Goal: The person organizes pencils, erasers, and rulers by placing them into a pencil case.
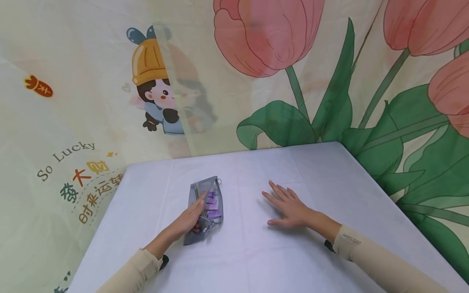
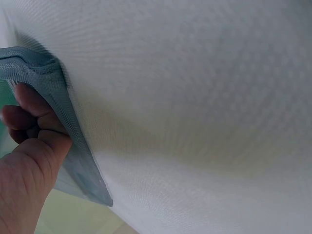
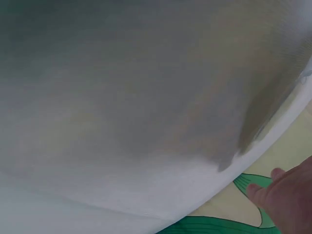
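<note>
A grey mesh zip pouch (image 1: 193, 237) lies on the white-covered table (image 1: 256, 260), left of centre, with purple items (image 1: 212, 205) showing through the mesh. My left hand (image 1: 190, 217) rests over its left side. In the left wrist view the left hand's (image 2: 27, 151) thumb and curled fingers pinch the pouch's edge (image 2: 73, 146). My right hand (image 1: 287, 205) lies flat on the cloth to the pouch's right, fingers spread, holding nothing and well apart from the pouch. The right wrist view catches only the right hand's fingertips (image 3: 287, 200) by the table edge (image 3: 204, 195).
A printed fabric backdrop hangs behind and around the table, with a cartoon girl (image 1: 157, 85) at the left and large pink tulips (image 1: 264, 36) with green leaves at the right. The table's far edge (image 1: 234, 154) and right edge (image 1: 395, 203) meet the backdrop.
</note>
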The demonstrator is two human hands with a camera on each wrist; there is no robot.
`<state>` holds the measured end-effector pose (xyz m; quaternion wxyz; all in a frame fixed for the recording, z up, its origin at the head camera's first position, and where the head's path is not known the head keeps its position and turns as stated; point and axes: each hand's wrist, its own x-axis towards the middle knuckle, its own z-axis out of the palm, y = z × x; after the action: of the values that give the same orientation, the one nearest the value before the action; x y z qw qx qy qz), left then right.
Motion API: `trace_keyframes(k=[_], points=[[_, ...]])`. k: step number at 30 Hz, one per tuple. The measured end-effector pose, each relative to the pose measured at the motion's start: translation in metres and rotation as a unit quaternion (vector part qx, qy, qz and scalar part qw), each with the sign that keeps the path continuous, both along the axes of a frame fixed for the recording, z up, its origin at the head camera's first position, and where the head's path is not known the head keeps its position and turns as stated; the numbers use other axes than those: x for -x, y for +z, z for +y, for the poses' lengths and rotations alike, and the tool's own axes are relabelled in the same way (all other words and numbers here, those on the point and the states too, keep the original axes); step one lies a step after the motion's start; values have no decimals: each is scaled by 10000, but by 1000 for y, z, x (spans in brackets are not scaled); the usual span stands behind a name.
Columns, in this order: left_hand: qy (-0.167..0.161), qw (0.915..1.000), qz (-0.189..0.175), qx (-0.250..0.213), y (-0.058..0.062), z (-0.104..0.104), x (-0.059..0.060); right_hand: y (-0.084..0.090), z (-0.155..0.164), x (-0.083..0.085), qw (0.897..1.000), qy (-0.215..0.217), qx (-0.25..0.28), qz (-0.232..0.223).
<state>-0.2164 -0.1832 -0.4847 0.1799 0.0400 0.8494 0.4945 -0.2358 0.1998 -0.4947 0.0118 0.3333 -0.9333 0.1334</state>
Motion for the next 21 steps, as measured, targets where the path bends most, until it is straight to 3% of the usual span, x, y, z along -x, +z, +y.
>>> trace_keyframes(k=[14, 21], points=[[18, 10000, -22, 88, 1, 0, -1, 5, 21, 1, 9949, 734, 256, -639], [60, 10000, -27, 71, 2, 0, 0, 11, 25, 5, 9919, 655, 14, -1084]])
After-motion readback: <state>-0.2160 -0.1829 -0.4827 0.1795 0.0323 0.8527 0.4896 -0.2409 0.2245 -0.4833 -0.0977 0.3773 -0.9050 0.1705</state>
